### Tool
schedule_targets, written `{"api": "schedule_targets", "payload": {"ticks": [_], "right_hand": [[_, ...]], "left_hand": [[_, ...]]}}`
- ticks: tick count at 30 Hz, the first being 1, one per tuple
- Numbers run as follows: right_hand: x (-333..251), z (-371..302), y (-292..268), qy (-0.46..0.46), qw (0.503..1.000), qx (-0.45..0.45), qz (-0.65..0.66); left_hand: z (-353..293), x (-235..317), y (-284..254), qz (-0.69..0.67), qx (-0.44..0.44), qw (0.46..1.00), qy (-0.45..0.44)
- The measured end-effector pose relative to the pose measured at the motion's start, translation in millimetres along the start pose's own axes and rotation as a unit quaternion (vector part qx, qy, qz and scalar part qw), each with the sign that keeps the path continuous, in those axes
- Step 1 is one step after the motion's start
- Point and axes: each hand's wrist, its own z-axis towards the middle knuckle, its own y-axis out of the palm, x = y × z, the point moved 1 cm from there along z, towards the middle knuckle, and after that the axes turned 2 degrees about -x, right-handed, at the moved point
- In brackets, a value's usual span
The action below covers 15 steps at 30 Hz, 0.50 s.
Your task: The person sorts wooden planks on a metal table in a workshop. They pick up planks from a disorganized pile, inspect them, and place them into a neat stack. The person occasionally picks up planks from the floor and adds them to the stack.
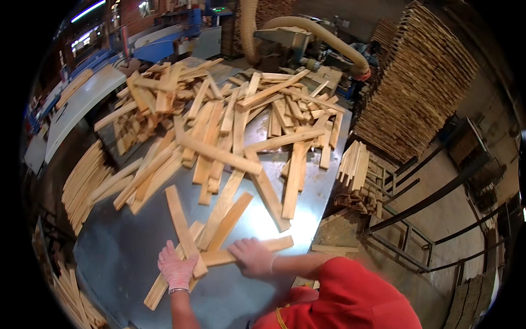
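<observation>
Currently both hands at near end of metal table [120, 241], among crossed slats [184, 225]; left hand [176, 267] laid over slats, fingers extended, slightly parted; right hand [252, 256] on near slat [282, 243], fingers bent over it, whether gripping cannot tell; jumbled pile [213, 123] toward far end; tall stack [422, 82] beyond table, right.

Left hand [177, 267]: spread over crossed strips [183, 222], which are touched
Right hand [252, 257]: a pale board [282, 243] is gripped
Metal table [123, 236]: covered at its far side by piled wood [219, 155]
Tall timber stack [416, 82]: seen at upper right
</observation>
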Motion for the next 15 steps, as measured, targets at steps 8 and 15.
{"api": "schedule_targets", "payload": {"ticks": [8,15], "right_hand": [[36,16,16,0.005,0.995,-0.101,0.018],[34,71,-6,-0.048,0.986,-0.151,0.05]], "left_hand": [[45,-5,11,-0.003,-0.111,0.994,-0.017],[-67,-87,40,-0.089,0.132,0.984,0.076]]}}
